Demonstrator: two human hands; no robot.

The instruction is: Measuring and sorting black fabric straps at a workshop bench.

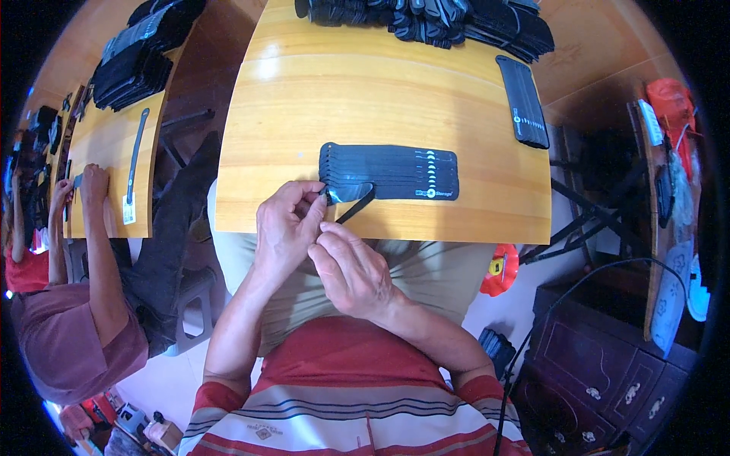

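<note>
At the bottom of the frame is your red, white and gray striped shirt (319, 406). Just above it, in the middle, is your right hand (350, 275). Its fingers are curled, with the tips close to your left thumb; you cannot tell if that grip has hold of anything. Your left hand (287, 228) is a bit higher and to the left. Its grip is pinched closed on the end of a shiny black strap (350, 192). That strap bends over near the middle of the frame, by the lower left corner of a flat set of black straps (380, 167) with white marks at the right end. The set lies on the yellow wooden desk (304, 99). Over at the upper right of the frame, a black bundle (522, 102) lies near the desk's edge. Farthest off, at the top, sit dark piles of straps (426, 19).
</note>
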